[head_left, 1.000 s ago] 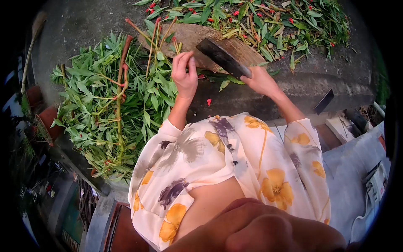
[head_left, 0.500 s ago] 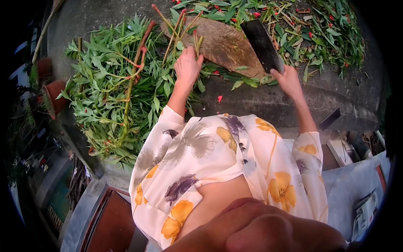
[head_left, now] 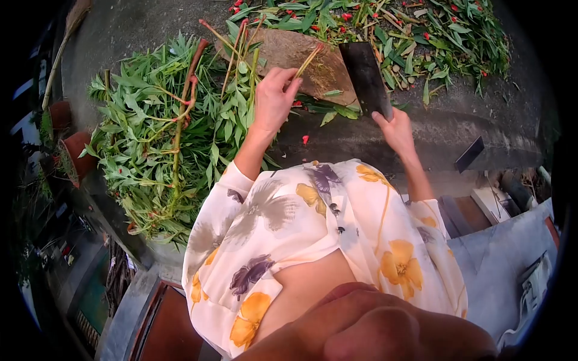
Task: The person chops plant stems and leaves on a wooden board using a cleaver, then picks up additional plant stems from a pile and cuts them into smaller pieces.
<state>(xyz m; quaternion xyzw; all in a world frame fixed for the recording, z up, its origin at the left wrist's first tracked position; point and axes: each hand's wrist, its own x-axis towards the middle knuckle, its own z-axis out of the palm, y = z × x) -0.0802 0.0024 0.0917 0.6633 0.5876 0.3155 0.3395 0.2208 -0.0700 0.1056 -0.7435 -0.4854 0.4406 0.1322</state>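
My left hand [head_left: 276,96] is closed on a few thin plant stems [head_left: 310,59], whose reddish ends point up and right over the wooden chopping board [head_left: 337,72]. In my right hand [head_left: 394,129] is the handle of a dark, broad-bladed cleaver [head_left: 365,75], its blade pointing away from me beside the board's right end. Left of my left hand lies a large heap of leafy green stalks [head_left: 150,138], with one thick branching stem on top. Several bare stems [head_left: 232,54] lean over the board's left end.
Chopped leaves and stems with red petals [head_left: 415,42] are spread beyond the board to the right. A dark flat blade-like piece [head_left: 469,154] juts up at the ledge's right. Terracotta pots [head_left: 78,150] stand at the far left.
My left hand has lifted slightly toward the right, and the stems in it now slant over the board. The cleaver has shifted a little left in view.
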